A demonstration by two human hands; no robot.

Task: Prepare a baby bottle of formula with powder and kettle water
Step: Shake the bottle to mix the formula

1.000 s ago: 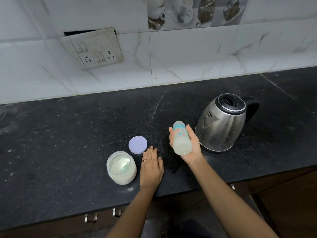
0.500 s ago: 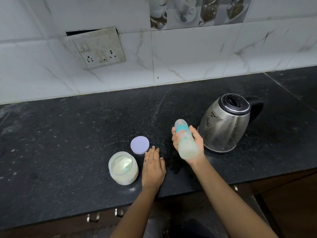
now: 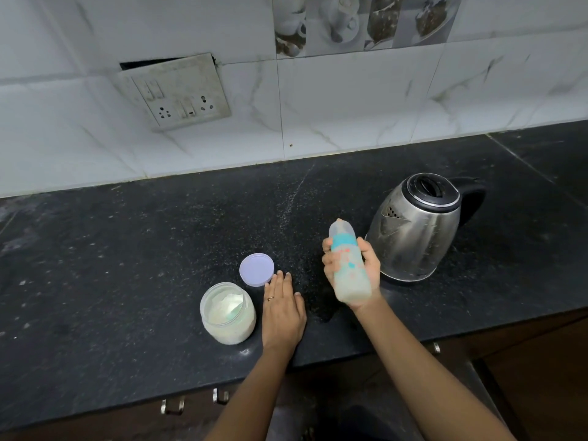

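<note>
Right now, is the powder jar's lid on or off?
Off. The powder jar stands open-mouthed, white powder showing inside; its lilac lid lies flat on the black countertop behind it, beside the left hand.

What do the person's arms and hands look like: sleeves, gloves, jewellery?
The left forearm and right forearm are bare to the frame edge: no sleeves, gloves, watch or bracelet showing. The left hand wears a thin ring on one finger; the right hand shows none in this view.

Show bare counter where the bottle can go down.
Widest bare counter lies left of the powder jar, back to the wall. A smaller patch sits between lid and kettle. Crowded: jar, lid and left hand cluster; right hand holds the bottle beside the kettle.
</note>
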